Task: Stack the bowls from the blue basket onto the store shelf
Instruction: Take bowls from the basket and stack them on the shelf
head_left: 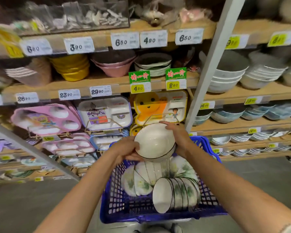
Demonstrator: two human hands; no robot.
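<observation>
1. The left hand point(126, 149) sits at the lower left side of the held bowls point(154, 141). Its fingers point(133, 158) are curled under them and its thumb lies against the near side. The forearm reaches in from the lower left, with the wrist about straight.
2. The held bowls are a small nested stack, white with thin dark rim lines, clamped between both hands above the far end of the blue basket point(158, 217) and clear of its load. The stack is tilted, not level, and its rim lines show at the lower right. I cannot count the bowls exactly.
3. More bowls point(175, 194) lie on their sides in the basket in two rows. The long axis of each row runs roughly left to right, and green leaf prints show on some.
4. The right hand point(176, 137) covers the upper right side of the stack. Its fingers point(165, 123) are hooked over the far edge and its palm is against the wall. The forearm rises from the lower right.
5. A grey upright point(208, 68) stands just right of the hands. The bay straight ahead holds children's divided trays point(106, 113), not bowls.
6. Beyond that upright is the store shelf point(238, 126), which carries stacked bowls. The carry probably goes up and to the right around the post, so the right hand leads. The stack needs levelling first, or a nested bowl could slide out.
</observation>
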